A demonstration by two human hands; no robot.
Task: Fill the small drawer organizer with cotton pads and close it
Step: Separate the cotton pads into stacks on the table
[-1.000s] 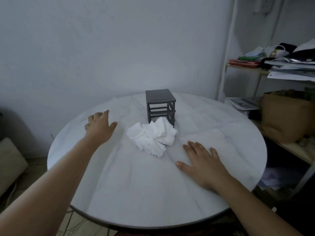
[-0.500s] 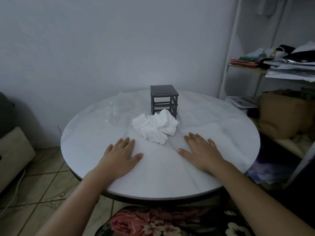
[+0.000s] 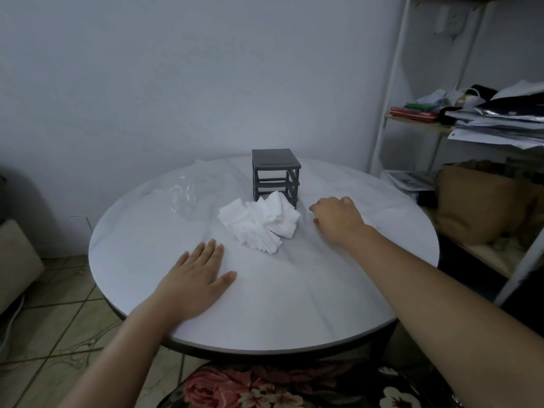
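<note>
White table (image 3: pixel 294 307): left hand (image 3: pixel 194 282) flat on it, right hand (image 3: pixel 338 220) loosely curled, empty, near cotton pads (image 3: pixel 259 223).

The organizer (image 3: pixel 275 172) is dark grey, all in one colour. The pads (image 3: pixel 259 220) are pure white. The table (image 3: pixel 294 304) is white with faint grey veins, like marble, and its rim is dark. The wall (image 3: pixel 176 83) is a plain pale blue-grey. The floor (image 3: pixel 53 319) has beige tiles with dark joints. At the bottom edge, a cloth (image 3: pixel 259 387) is dark with pink and red flowers. On the right, a bag (image 3: pixel 477 207) is tan, a book (image 3: pixel 412 115) is red, and the shelf frame (image 3: pixel 388 92) is white.
</note>
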